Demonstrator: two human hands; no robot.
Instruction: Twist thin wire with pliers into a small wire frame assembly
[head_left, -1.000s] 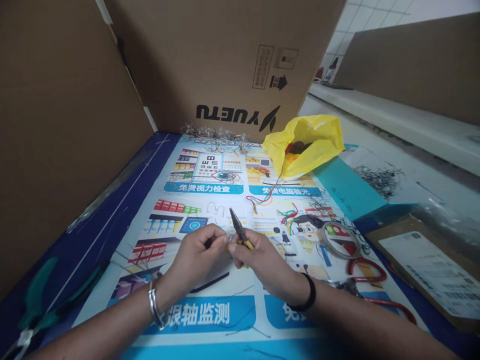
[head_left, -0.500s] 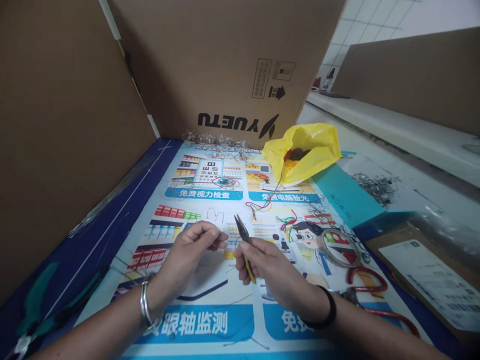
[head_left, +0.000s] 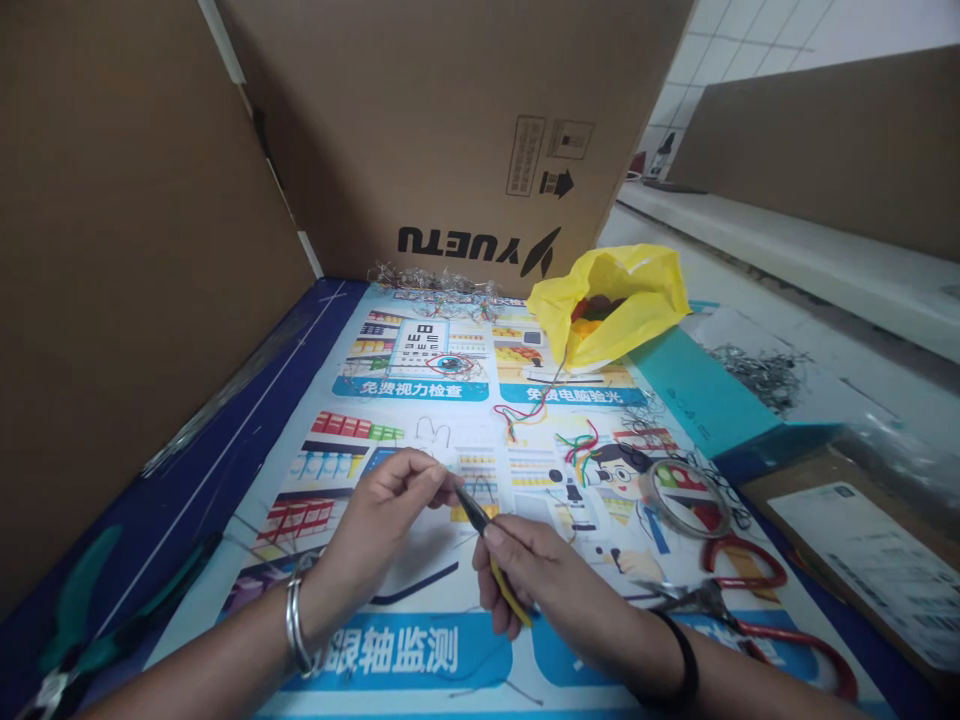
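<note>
My left hand (head_left: 394, 505) is closed in a pinch, on something too small to make out, perhaps thin wire. Yellow-handled needle-nose pliers (head_left: 474, 512) are gripped in my right hand (head_left: 521, 565), with their tips at the left fingertips. Just beyond my left hand, a thin bent wire (head_left: 433, 432) lies on the printed poster sheet (head_left: 480, 700). Red-handled scissors (head_left: 712, 600) rest by my right forearm, beside a roll of clear tape (head_left: 686, 497).
A yellow bag (head_left: 622, 310) holds coloured items, with red and green threads (head_left: 581, 445) nearby. Green-handled pliers (head_left: 82, 610) lie at left. Cardboard walls (head_left: 420, 130) stand behind and left. A wire pile (head_left: 757, 375) and a labelled package (head_left: 870, 560) are at right.
The pliers have tilted further left, and their tips have come to the left fingertips. My right hand has moved slightly down and right. The view has shifted a little.
</note>
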